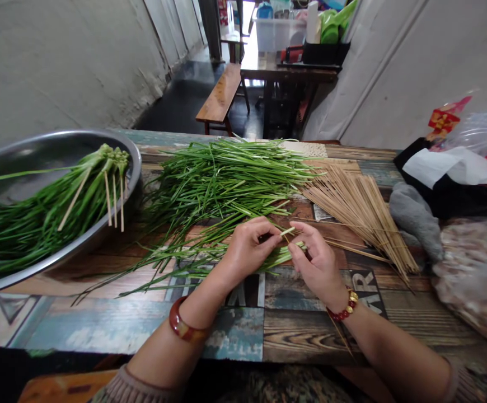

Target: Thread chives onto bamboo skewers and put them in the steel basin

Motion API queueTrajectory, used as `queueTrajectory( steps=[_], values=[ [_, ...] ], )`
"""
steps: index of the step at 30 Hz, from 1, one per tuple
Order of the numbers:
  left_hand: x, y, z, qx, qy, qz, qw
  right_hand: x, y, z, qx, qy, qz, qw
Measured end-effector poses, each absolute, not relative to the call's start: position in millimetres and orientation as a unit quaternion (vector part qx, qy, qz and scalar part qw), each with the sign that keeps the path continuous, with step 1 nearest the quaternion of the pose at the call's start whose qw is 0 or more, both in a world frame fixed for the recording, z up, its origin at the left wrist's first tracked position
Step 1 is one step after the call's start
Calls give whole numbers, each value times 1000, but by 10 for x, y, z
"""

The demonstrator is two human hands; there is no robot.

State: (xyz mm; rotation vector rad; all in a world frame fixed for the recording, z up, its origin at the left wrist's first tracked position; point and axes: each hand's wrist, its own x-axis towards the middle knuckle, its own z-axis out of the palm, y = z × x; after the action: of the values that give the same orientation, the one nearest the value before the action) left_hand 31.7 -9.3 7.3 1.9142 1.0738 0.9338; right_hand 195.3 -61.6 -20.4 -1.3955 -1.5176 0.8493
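Observation:
Between thumb and fingers, my left hand (252, 246) pinches a garlic chive, its pale cut end (288, 231) pointing toward the other hand. My right hand (317, 260) is curled around a thin bamboo skewer (341, 334); one end shows by the chive, and the rest runs under the palm and out past the wrist. Under and beyond the hands spreads a heap of garlic chives (226, 179), pale ends to the right. A fan of bamboo skewers (361, 215) lies right of it. At left, chives threaded on skewers (96, 184) rest in a steel basin (136, 162).
On the right stand a clear bag of pale pieces (474, 274), a grey plastic bag (415, 218) and a black bag with white paper (436, 165). Beyond the patterned wooden table (230, 330) are a bench (222, 92) and another table (264, 70) with containers.

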Motion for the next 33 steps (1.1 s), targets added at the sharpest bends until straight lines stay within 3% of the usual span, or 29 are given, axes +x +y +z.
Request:
queueTrajectory(
  steps=[11,33],
  values=[
    [292,-94,125,781,359,283,425,1987,-603,-233,-570,-615,330,433],
    [304,-101,122,731,379,309,476,1988,-637,-174,-554,-593,405,421]
  ],
)
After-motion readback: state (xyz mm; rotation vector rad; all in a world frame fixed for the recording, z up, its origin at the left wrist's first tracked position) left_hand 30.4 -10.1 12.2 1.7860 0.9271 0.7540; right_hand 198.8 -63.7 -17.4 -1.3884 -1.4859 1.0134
